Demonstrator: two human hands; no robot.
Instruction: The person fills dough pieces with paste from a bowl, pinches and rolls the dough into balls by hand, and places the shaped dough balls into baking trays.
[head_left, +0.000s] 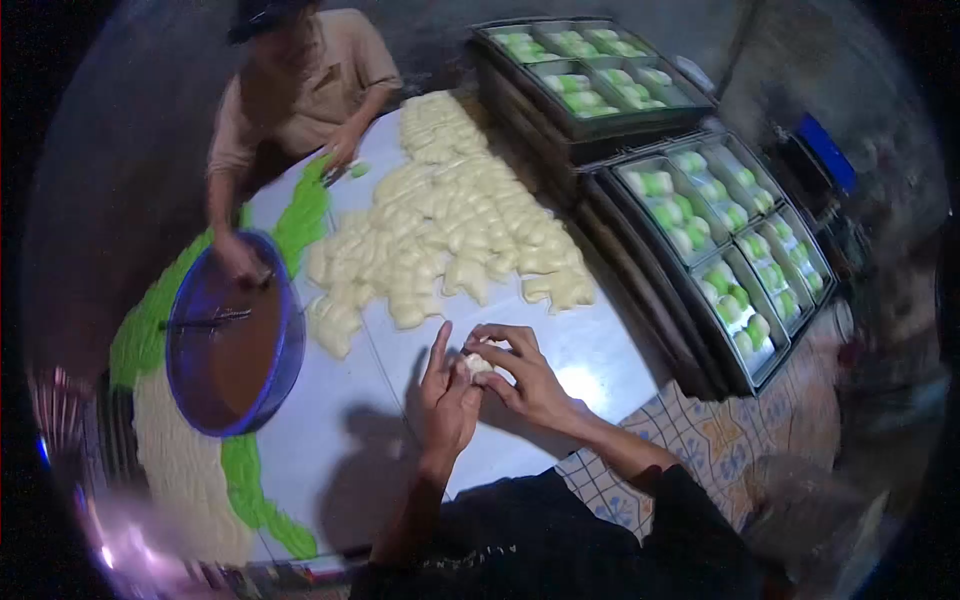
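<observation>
Between my two hands, above the white tabletop (400, 375), is a small lump of whitish dough (479, 366). My left hand (452, 402) cups it from the left, with one finger pointing up. Bent over the lump from the right, the fingers and thumb of my right hand (525, 377) pinch it. Part of the dough is hidden by the fingers. Just beyond my hands spreads a mass of pale dough pieces (450, 220), lying joined together on the table.
Across the table a person (300, 100) has one hand in a blue basin (293, 340) of brown filling. Green dough strips (300, 220) and pale dough (185, 470) lie around it. Stacked trays (590, 180) with green-and-white dough balls stand at the right, above a patterned tile floor (700, 450).
</observation>
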